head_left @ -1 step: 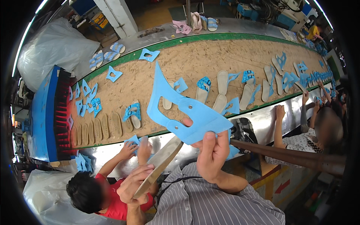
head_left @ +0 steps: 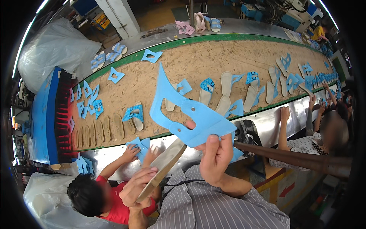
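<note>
Head view: at the far left is a big blue box [head_left: 42,118] with black strips [head_left: 64,118] on its side. Behind it is clear plastic [head_left: 57,51]. A long counter [head_left: 179,57] with a brown top and green edges runs from the box to the far right. Near the box, small blue bits [head_left: 87,90] lie on it, with a row of tan soles [head_left: 99,130] in front. Just right of the row is a sandal [head_left: 135,113] with a blue strap. Below, a helper in a red shirt [head_left: 127,204] has one hand [head_left: 131,152] on some blue sheets [head_left: 137,143]; the other hand [head_left: 151,155] is blurry. Next is the person's left hand [head_left: 138,187]. Its grip is curled round the low end of a thick sole [head_left: 164,164], which tilts up to the right. The top end is right by a big blue piece [head_left: 209,121], but I cannot tell if they touch. That blue piece has holes and is held up in the air, in the middle of the view. The right hand [head_left: 215,158] has its grip pinched on the low right part, thumb in front, and a fingertip shows through a hole. To the right, more soles [head_left: 226,84] and sandals [head_left: 252,78] lie on the counter. A brown bar [head_left: 293,156] sticks out beside that hand. Past it, a helper in a patterned shirt [head_left: 309,150] has a hand [head_left: 284,113] at the silver rim [head_left: 268,126].
</note>
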A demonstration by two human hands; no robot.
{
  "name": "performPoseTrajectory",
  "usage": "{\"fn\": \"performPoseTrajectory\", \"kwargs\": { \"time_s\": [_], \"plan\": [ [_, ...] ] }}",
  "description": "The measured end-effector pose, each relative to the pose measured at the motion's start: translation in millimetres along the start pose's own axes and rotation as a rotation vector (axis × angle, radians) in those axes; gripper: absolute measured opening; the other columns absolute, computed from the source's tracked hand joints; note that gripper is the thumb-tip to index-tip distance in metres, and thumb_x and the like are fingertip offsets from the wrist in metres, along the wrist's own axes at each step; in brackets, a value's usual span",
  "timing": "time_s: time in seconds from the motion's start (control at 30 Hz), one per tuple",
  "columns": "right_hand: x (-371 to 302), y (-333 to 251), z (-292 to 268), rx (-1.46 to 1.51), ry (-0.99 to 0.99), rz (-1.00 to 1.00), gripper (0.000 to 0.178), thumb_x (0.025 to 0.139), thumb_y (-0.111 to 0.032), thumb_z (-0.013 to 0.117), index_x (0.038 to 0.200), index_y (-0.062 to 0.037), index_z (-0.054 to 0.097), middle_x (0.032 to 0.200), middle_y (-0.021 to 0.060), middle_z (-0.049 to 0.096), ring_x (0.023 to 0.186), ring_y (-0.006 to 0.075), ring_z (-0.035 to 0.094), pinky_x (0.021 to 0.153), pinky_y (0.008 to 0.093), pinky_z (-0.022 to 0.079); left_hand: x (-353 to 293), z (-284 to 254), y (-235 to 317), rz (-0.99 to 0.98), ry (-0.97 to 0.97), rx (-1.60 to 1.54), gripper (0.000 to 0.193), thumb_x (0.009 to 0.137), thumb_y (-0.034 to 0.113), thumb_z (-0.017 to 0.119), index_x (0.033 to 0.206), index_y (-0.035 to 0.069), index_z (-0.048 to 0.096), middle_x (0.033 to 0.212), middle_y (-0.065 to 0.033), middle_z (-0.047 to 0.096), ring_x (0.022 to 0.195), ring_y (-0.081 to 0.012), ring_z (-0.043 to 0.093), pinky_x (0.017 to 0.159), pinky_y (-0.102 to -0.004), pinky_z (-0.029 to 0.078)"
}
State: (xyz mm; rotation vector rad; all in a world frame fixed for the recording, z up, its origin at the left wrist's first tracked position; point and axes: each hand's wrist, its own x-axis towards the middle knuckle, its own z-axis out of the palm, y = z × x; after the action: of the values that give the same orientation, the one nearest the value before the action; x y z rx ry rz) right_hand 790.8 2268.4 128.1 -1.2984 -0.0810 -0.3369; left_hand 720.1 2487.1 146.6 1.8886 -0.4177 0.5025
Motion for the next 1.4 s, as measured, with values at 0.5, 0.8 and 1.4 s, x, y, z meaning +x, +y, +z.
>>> {"fn": "performPoseTrajectory", "kwargs": {
  "time_s": [0.5,0.8,1.4],
  "plan": [
    [-31.8,22.6,0.9,-0.383,0.004,-0.167,0.024,0.111,-0.008,0.054,0.126,0.01,0.059,0.112,0.0221,0.078,0.083,0.0168,0.074,0.071,0.031,0.057,8.9,-2.5,9.5,0.097,-0.076,0.058,0.017,0.087,-0.004,0.075,0.083,-0.007,0.059,0.097,-0.0282,0.077,0.096,-0.0461,0.078,0.085,-0.0552,0.065],
    [-27.9,22.3,6.5,-0.529,-0.156,-0.283,0.029,0.112,-0.013,0.052,0.128,0.0105,0.058,0.121,0.0278,0.076,0.085,0.0219,0.075,0.072,0.0336,0.057,34.5,14.0,9.3,0.192,-0.129,0.08,0.024,0.078,-0.011,0.076,0.1,-0.011,0.066,0.104,-0.0267,0.077,0.099,-0.0446,0.078,0.086,-0.0471,0.065],
    [-19.3,19.9,25.4,-0.388,-0.274,-0.361,0.024,0.107,-0.004,0.057,0.127,0.0069,0.063,0.131,0.0274,0.073,0.132,0.0455,0.066,0.117,0.0569,0.046,41.8,7.3,-6.9,0.141,-0.175,0.025,0.033,0.079,-0.006,0.074,0.111,-0.01,0.065,0.121,-0.0269,0.07,0.112,-0.0425,0.072,0.092,-0.0455,0.062]
  ]
}}
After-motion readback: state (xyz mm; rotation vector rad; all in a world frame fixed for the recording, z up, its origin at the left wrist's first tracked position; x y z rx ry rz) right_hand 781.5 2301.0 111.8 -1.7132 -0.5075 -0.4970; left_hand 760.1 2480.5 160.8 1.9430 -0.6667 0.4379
